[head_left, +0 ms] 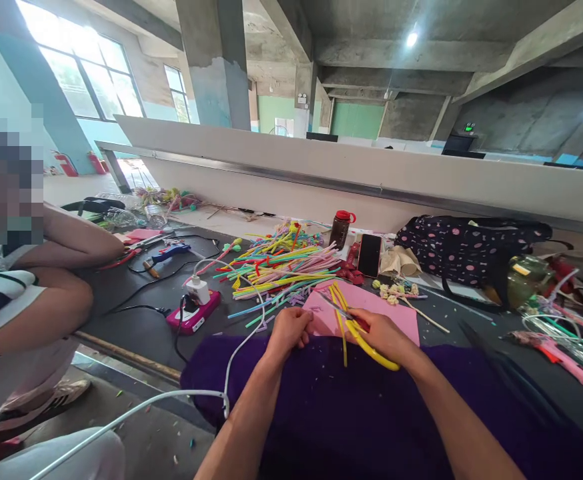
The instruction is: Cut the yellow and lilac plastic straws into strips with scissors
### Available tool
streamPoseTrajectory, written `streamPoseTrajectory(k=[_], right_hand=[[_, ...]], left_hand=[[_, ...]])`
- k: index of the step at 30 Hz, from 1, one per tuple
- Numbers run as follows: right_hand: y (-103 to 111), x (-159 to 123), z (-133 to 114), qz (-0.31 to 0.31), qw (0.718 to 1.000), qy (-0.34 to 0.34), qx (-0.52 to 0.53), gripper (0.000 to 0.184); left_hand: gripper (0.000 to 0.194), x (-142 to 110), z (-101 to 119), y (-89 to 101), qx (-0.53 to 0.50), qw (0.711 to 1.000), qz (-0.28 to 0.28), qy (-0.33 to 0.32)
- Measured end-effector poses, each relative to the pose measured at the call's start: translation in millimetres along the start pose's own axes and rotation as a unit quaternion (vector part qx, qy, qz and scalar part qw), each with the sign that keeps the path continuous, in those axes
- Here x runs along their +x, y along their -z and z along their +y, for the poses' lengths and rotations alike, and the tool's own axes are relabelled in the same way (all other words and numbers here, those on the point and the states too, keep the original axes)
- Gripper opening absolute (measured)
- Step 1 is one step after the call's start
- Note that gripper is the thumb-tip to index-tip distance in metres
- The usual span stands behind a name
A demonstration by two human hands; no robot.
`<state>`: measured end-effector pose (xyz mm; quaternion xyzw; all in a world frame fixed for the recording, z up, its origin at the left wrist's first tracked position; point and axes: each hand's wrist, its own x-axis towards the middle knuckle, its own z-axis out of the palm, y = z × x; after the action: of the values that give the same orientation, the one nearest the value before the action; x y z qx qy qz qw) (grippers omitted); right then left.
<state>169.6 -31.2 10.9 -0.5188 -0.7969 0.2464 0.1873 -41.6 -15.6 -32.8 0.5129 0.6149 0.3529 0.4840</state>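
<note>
My right hand is wrapped round a pair of scissors with a thick yellow handle; a bit of red shows by the fingers. Their metal blades point up and left over a pink sheet. Yellow fuzzy stems lie close to the blades; whether the blades touch them I cannot tell. To the left, my left hand is closed at the sheet's edge, its fingertips pressed together. Anything in that pinch is too small or hidden to name. Small purple bits lie near its fingers.
Behind the sheet lies a heap of coloured stems. A phone, a red-lidded bottle and a patterned bag stand beyond. At left are a pink power strip, a white cable and a seated person's arm. Purple cloth covers the near edge.
</note>
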Motion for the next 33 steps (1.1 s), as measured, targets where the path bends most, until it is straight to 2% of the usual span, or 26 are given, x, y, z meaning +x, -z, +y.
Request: streamPoseTrajectory(k=[3, 5, 7, 9, 14, 16, 19, 22, 27, 30, 33], right_hand=[[12.8, -4.6, 11.1, 0.021, 1.000, 0.005, 0.020, 0.046], [16.4, -8.1, 14.0, 0.007, 1.000, 0.003, 0.005, 0.043], [17.4, -12.2, 13.1, -0.013, 1.000, -0.006, -0.025, 0.043], [18.9, -16.5, 11.7, -0.011, 0.998, -0.020, -0.057, 0.047], [27.6, -26.0, 26.5, 0.031, 0.996, -0.037, -0.069, 0.052], [29.4, -29.3, 37.9, 0.039, 0.996, -0.047, -0.059, 0.053], [29.9, -33.8, 49.1, 0.045, 0.995, -0.072, -0.054, 0.054], [31.1, -37.3, 48.7, 0.043, 0.995, -0.078, -0.053, 0.054], [32.6, -39.3, 40.3, 0.038, 0.996, -0.071, -0.038, 0.054], [29.6, -39.0, 40.1, 0.044, 0.995, -0.073, -0.047, 0.055], [26.0, -38.8, 41.5, 0.044, 0.995, -0.068, -0.056, 0.055]], left_hand=[[0.022, 5.0, 3.8, 7.4, 0.145, 0.984, 0.091, -0.040], [0.020, 7.1, 8.8, 7.6, 0.268, 0.946, 0.164, -0.079], [0.036, 7.9, 14.8, 2.6, 0.353, 0.909, 0.198, -0.102], [0.045, 9.1, 20.9, -5.9, 0.413, 0.883, 0.182, -0.127], [0.035, 27.3, 33.8, -29.8, 0.504, 0.824, 0.074, -0.247], [0.040, 40.0, 37.0, -37.9, 0.521, 0.814, 0.062, -0.247], [0.036, 57.0, 38.0, -47.7, 0.546, 0.811, 0.062, -0.202], [0.032, 66.9, 36.1, -53.7, 0.557, 0.808, 0.074, -0.180], [0.037, 75.0, 36.3, -59.7, 0.560, 0.800, 0.094, -0.191], [0.033, 80.7, 37.7, -60.1, 0.564, 0.800, 0.100, -0.177], [0.029, 85.0, 37.7, -49.1, 0.569, 0.798, 0.108, -0.165]])
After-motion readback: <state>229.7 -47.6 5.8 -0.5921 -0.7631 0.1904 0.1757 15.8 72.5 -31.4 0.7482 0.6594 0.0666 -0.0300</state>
